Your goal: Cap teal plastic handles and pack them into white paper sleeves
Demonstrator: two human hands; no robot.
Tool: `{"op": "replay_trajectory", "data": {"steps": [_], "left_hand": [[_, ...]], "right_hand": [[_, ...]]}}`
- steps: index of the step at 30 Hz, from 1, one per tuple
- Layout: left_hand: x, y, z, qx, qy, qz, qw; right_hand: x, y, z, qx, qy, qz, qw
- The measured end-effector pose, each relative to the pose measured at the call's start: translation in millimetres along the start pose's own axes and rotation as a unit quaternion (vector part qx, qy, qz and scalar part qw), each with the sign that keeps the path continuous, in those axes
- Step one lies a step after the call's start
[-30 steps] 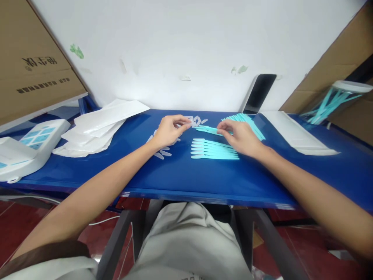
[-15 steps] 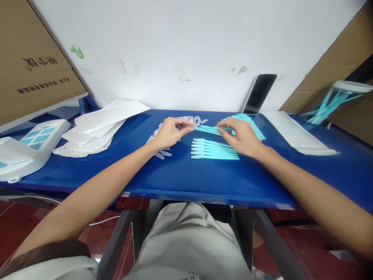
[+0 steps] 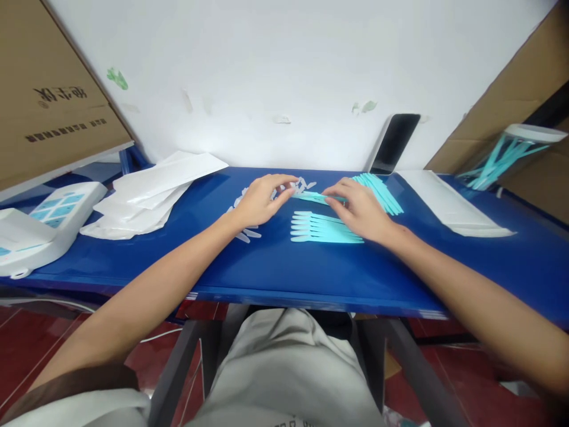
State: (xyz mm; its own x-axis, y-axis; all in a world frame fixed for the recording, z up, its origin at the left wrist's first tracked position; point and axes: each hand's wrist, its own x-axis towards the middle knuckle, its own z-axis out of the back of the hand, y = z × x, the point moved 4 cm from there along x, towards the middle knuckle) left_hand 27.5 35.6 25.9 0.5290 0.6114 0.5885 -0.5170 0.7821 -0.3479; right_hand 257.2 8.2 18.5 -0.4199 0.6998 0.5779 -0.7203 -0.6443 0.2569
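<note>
Sticks [image 3: 329,230]: turquoise, a row on the table [image 3: 267,270], others farther back. Right hand [image 3: 355,204]: fingertips at a farther stick, grip unclear. Left hand [image 3: 262,201]: thumb and forefinger parted, beside clear caps [image 3: 253,233]. Step, probably: capping; next move calls for pinching one cap.

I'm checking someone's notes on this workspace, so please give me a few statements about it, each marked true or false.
1. The table is blue. True.
2. The phone lies flat on the table. False: the phone stands propped against the white wall.
3. Pale pieces lie beside the left hand. True.
4. The right hand rests on the cardboard. False: the right hand is by the turquoise sticks.
5. The lidded jar holds red sticks. False: its sticks are turquoise.
</note>
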Motion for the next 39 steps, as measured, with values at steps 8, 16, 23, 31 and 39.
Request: {"op": "replay_trajectory", "data": {"steps": [8, 16, 23, 31, 39], "left_hand": [[-8.0, 25.9, -0.7, 0.262, 0.133, 0.044, 0.955], [-9.1, 19.7, -2.8, 0.309, 0.169, 0.068, 0.933], [-8.6, 15.7, -4.3, 0.318, 0.176, 0.08, 0.928], [-7.7, 12.4, -6.5, 0.281, 0.18, 0.055, 0.941], [-5.7, 10.0, -10.1, 0.26, 0.186, 0.036, 0.947]], "right_hand": [[-9.0, -27.7, -15.1, -0.056, 0.131, -0.02, 0.99], [-10.2, -24.4, -21.1, -0.032, 0.153, -0.019, 0.988], [-9.5, -27.4, -15.9, -0.067, 0.127, -0.042, 0.989], [-8.0, -37.0, -16.0, -0.124, 0.133, -0.11, 0.977], [-6.7, -45.1, -16.3, -0.085, 0.151, -0.117, 0.978]]}}
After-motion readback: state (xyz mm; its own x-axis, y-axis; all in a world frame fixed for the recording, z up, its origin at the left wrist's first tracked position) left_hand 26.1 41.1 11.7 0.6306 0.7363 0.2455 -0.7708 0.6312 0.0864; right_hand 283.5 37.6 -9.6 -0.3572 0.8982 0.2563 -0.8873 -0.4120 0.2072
